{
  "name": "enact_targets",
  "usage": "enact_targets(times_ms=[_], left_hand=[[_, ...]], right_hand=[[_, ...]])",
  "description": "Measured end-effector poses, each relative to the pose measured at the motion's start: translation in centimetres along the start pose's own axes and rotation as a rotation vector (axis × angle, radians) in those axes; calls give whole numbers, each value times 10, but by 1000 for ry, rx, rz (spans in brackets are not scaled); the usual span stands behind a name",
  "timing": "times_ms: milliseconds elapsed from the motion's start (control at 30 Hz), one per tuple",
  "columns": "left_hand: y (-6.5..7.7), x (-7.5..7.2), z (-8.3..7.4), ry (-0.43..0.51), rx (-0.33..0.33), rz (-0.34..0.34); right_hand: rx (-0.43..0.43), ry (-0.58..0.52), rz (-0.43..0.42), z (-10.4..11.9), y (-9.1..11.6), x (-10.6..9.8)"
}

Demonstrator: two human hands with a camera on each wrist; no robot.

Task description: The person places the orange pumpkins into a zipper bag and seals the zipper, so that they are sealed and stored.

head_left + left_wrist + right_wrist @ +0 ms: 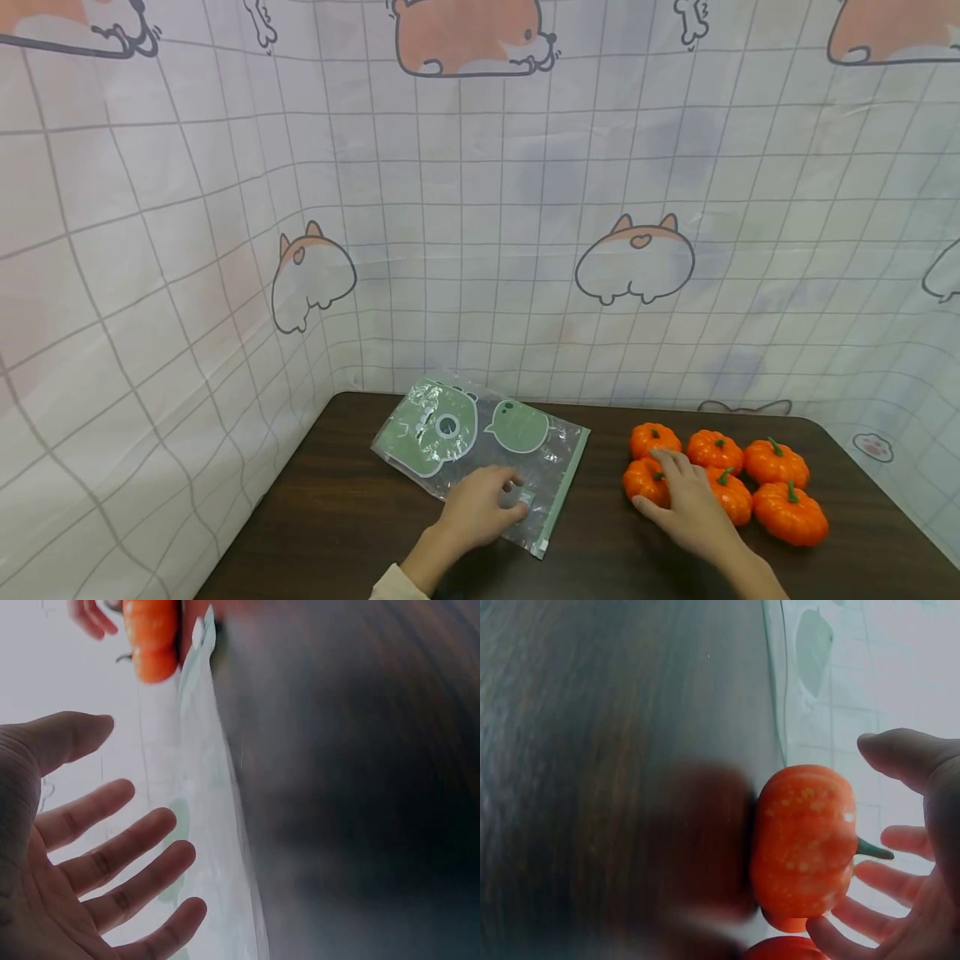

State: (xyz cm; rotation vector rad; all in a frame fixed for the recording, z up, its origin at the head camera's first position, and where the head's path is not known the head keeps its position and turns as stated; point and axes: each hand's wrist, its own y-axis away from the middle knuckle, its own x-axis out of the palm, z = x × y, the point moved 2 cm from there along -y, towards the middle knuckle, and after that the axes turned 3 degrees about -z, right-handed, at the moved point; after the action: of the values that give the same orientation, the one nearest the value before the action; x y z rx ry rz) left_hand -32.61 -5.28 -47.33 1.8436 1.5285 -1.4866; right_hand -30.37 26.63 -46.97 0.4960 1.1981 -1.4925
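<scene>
Fingers (120,850) on the left hand (478,507) are spread and loosely bent, thumb well out, pinching nothing from where I'm standing. There's a pale sleeve (397,585) behind that wrist. The hand is over the near side of a clear zip bag (487,460) with green cartoon prints, lying flat and at a slant on the dark wooden table (330,492). The right hand (697,510) has its fingers apart too, right at the left end of six little orange pumpkins, closest to the near-left pumpkin (642,482). Honestly can't tell if the fingertips actually touch it, the angle's bad. The pumpkins sit in two rows of three, green stems on show, right of the bag. Behind everything hangs a white grid-pattern cloth (487,183) with cartoon dogs.
</scene>
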Motion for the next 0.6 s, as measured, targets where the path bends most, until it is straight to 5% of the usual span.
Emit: enact_targets(times_ms=[267, 600], left_hand=[[-10, 24, -23, -150, 64, 33], [-16, 34, -31, -189, 31, 98]], right_hand=[[24, -7, 40, -2, -3, 8], [50, -47, 65, -3, -9, 12]])
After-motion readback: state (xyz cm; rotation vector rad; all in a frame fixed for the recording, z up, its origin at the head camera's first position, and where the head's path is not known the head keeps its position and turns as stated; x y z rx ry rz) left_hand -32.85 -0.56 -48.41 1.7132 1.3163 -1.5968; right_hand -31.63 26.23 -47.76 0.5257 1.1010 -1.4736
